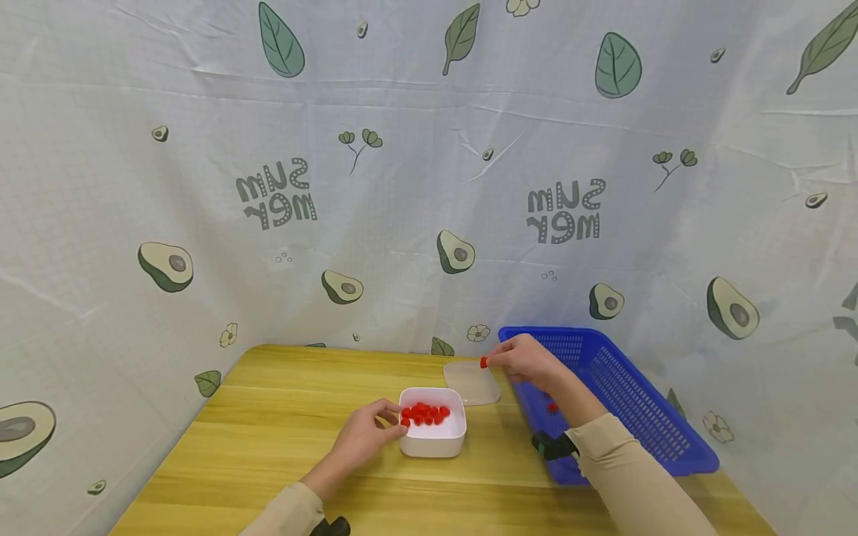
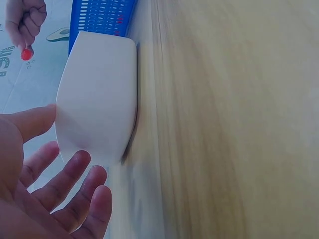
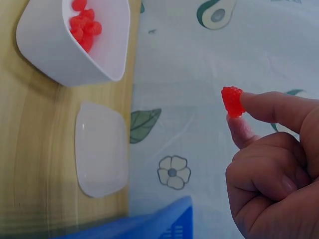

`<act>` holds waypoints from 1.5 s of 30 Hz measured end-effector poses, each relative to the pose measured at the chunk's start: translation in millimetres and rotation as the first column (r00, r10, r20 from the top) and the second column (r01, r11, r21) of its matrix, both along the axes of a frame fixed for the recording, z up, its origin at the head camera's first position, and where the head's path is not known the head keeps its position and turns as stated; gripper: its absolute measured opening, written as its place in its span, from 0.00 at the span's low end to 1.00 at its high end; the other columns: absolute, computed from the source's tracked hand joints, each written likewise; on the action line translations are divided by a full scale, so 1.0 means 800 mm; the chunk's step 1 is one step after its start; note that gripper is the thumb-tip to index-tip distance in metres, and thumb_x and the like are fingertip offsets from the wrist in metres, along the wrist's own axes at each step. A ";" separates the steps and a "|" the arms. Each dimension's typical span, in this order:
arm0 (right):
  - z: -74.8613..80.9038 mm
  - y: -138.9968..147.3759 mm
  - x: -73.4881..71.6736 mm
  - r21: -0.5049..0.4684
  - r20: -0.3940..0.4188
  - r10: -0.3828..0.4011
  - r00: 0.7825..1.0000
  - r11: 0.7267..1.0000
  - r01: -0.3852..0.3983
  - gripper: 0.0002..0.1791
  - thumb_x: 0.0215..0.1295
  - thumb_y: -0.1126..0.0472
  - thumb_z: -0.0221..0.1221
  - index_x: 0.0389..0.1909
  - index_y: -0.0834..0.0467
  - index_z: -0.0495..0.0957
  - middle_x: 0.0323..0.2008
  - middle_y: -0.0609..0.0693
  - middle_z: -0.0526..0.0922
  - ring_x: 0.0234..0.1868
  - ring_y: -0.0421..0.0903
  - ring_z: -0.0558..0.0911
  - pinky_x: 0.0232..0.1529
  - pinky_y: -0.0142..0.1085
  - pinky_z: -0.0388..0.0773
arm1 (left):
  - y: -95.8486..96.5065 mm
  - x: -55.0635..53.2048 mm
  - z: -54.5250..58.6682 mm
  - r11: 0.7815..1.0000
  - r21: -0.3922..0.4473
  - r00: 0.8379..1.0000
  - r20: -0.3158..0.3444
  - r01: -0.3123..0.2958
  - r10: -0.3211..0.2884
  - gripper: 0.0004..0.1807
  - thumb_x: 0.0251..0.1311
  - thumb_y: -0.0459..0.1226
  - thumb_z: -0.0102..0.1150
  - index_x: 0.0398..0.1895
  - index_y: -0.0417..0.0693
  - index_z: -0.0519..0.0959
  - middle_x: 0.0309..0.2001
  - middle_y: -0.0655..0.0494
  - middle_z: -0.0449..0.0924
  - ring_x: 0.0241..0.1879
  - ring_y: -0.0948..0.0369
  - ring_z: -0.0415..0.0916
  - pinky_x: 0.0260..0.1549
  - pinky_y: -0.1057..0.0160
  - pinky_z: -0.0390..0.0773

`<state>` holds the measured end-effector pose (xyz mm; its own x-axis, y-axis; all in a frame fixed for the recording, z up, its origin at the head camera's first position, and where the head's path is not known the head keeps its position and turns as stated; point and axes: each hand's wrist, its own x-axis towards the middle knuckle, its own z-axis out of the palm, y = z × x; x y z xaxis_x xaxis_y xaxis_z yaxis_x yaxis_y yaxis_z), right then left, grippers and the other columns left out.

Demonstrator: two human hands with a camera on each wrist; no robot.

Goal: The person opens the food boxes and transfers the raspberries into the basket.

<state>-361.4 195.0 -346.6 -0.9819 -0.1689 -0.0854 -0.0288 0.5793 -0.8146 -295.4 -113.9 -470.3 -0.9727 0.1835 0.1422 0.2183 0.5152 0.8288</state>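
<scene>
My right hand (image 1: 529, 359) pinches a small red raspberry (image 3: 233, 101) between thumb and forefinger, its other fingers curled into the palm. It is raised over the near-left part of a blue basket's far end. My left hand (image 1: 365, 435) is at the left side of a white square box (image 1: 432, 447), with thumb and fingers loosely spread and fingertips (image 2: 79, 158) at the box's wall. Several red raspberries (image 3: 85, 25) lie inside the box, mostly toward its left and middle.
A translucent lid (image 1: 472, 383) lies flat on the wooden table (image 1: 302, 387) behind the box. The blue basket (image 1: 623, 380) stands at the right, with a red raspberry (image 1: 553, 407) in it. A printed curtain (image 1: 402, 186) hangs behind the table.
</scene>
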 end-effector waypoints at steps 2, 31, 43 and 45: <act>0.002 0.008 -0.001 -0.005 0.002 0.001 1.000 1.000 -0.001 0.12 0.63 0.62 0.65 0.43 0.65 0.87 0.11 0.42 0.58 0.13 0.39 0.53 0.17 0.32 0.54 | 0.000 -0.001 0.000 1.000 0.000 1.000 -0.002 -0.001 0.001 0.19 0.59 0.43 0.71 0.51 0.45 0.81 0.41 0.56 0.83 0.38 0.58 0.75 0.34 0.59 0.75; -0.016 0.116 -0.021 -0.039 0.023 -0.074 0.997 0.996 0.075 0.15 0.65 0.63 0.64 0.42 0.74 0.81 0.11 0.40 0.57 0.13 0.37 0.56 0.18 0.32 0.57 | -0.003 -0.006 -0.005 1.000 -0.004 1.000 0.018 0.006 -0.006 0.19 0.60 0.42 0.70 0.52 0.47 0.82 0.43 0.58 0.83 0.38 0.58 0.74 0.35 0.59 0.74; -0.042 0.149 -0.028 -0.049 0.077 -0.161 0.984 0.985 0.165 0.28 0.63 0.63 0.64 0.10 0.50 0.58 0.09 0.39 0.56 0.13 0.37 0.56 0.17 0.33 0.57 | -0.002 -0.004 -0.003 1.000 0.010 1.000 0.029 0.005 -0.005 0.18 0.60 0.42 0.70 0.51 0.47 0.82 0.43 0.57 0.83 0.38 0.57 0.74 0.35 0.60 0.75; -0.046 0.153 -0.029 -0.050 0.085 -0.170 0.982 0.983 0.175 0.29 0.63 0.63 0.64 0.10 0.49 0.56 0.09 0.39 0.56 0.13 0.37 0.55 0.17 0.33 0.57 | -0.002 -0.004 -0.002 1.000 0.010 1.000 0.029 0.004 -0.004 0.18 0.60 0.42 0.70 0.51 0.47 0.82 0.43 0.57 0.83 0.38 0.57 0.74 0.35 0.60 0.75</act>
<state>-384.3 317.0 -383.7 -0.9871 -0.0043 -0.1599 0.1341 0.5227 -0.8419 -298.3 -115.1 -472.2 -0.9757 0.1860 0.1157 0.1961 0.5064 0.8397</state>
